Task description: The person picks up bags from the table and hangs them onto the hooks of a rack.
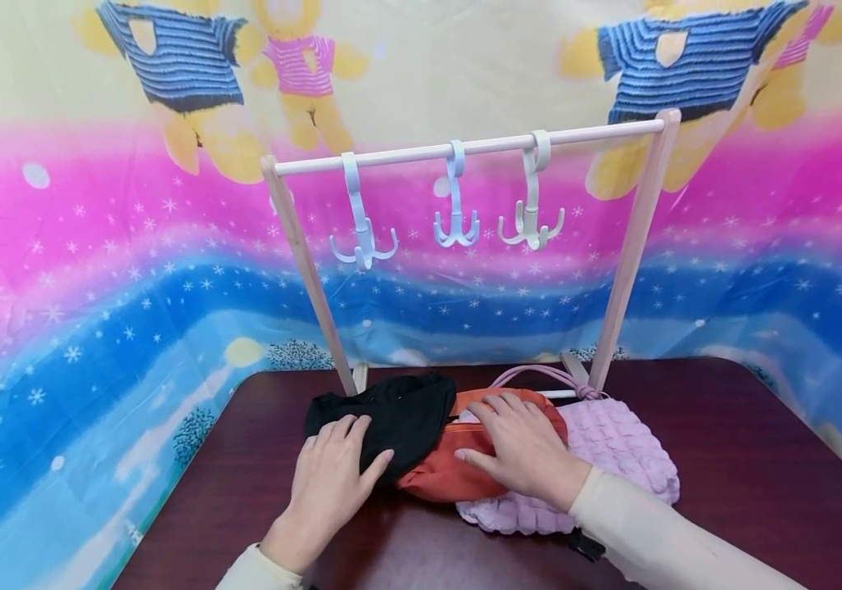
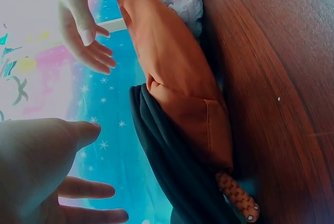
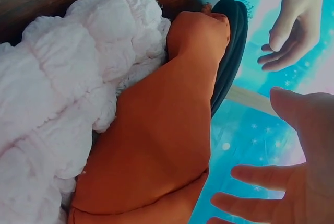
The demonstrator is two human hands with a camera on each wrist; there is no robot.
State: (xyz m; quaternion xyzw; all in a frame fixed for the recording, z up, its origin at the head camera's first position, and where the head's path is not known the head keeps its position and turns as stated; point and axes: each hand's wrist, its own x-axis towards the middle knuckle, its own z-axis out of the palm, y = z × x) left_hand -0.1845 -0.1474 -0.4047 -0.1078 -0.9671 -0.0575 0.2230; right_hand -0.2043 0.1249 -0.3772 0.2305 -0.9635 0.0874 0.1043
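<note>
An orange zippered bag [image 1: 439,467] lies in the middle of the pile, between a black fabric item [image 1: 406,418] on the left and a pink puffy quilted bag [image 1: 620,442] on the right. The black item overlaps the orange bag's left end; its exact kind is unclear. My left hand [image 1: 328,475] is over the black item's near left side, fingers loosely spread. Above the orange bag is my right hand [image 1: 524,447], its fingers also extended. Both wrist views show a gap between the hands and the fabric, and neither hand grips anything. An orange braided cord [image 2: 237,198] pokes out beside the black item.
Behind the pile stands a wooden rack [image 1: 627,262] with a crossbar. From it hang a blue multi-prong hook [image 1: 364,238], a second bluish hook [image 1: 456,221] and a cream hook [image 1: 531,217]. A black buckle [image 1: 585,545] lies near the pink bag on the dark table [image 1: 731,475]. A printed curtain surrounds the table.
</note>
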